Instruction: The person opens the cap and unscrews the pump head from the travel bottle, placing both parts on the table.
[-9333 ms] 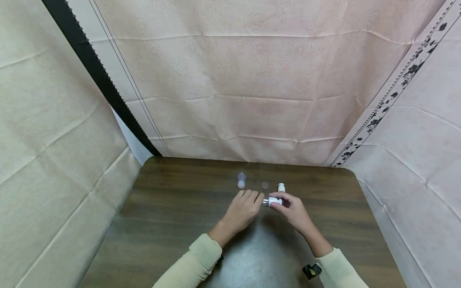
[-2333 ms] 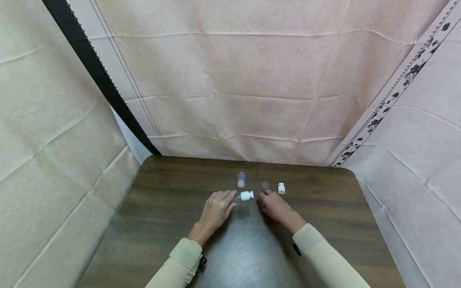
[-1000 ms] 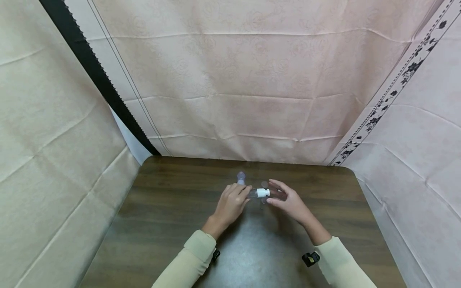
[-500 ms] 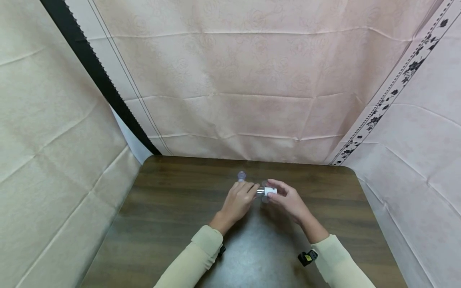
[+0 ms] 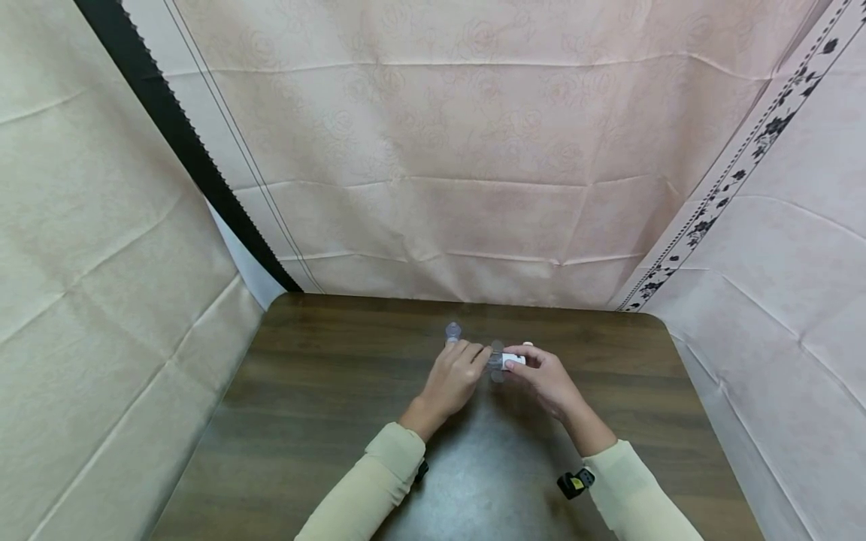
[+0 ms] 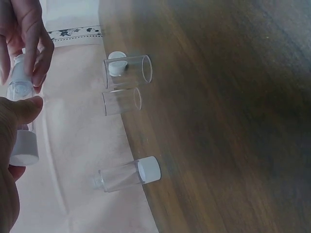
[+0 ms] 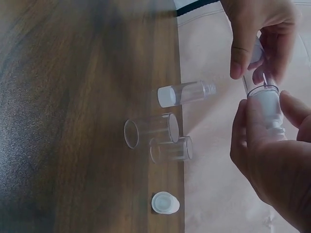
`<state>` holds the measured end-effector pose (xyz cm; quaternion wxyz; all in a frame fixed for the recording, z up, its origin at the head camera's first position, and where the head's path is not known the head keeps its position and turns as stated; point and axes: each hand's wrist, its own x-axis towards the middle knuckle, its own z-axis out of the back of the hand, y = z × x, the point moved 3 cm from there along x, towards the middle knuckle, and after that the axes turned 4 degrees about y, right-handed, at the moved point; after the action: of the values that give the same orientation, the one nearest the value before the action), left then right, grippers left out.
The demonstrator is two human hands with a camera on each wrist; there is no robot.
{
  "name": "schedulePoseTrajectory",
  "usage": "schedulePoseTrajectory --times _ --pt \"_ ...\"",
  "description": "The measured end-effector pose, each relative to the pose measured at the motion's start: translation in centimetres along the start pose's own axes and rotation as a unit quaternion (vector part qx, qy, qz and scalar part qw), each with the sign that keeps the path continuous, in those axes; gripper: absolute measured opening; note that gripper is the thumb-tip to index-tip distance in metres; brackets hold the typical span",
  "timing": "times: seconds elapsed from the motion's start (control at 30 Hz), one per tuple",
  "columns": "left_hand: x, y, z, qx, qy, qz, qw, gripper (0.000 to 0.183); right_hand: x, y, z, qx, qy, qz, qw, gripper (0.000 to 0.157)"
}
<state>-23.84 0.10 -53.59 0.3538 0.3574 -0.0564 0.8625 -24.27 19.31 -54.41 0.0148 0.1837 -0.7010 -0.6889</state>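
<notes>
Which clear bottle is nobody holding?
The standing bottle, bare-necked and upright on the table; the other bottle is gripped by the left hand and right hand.

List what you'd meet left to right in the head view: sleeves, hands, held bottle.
Left sleeve → left hand → bottle → right hand → right sleeve

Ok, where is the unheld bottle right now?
In the head view, the unheld bottle stands on the table just beyond the left hand, which partly hides it, and left of the two clear tubes.
</notes>
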Motion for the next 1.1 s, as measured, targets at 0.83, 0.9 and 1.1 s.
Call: schedulePoseTrajectory --times 0.83,0.9,1.1 --pt "0.21 -0.47 -0.29 -0.007 0.010 0.004 0.9999 0.018 0.01 -0.45 0.45 -0.069 -0.053 0.014 0.996 0.034" --pt "0.21 -0.47 -0.29 -0.010 0.011 0.005 0.9999 0.018 -0.08 -0.39 0.43 -0.080 -0.056 0.020 0.995 0.033" --pt "0.28 -0.51 -0.34 -0.016 0.012 0.008 0.9998 0.017 -0.16 -0.37 0.45 -0.121 -0.069 0.051 0.989 0.030"
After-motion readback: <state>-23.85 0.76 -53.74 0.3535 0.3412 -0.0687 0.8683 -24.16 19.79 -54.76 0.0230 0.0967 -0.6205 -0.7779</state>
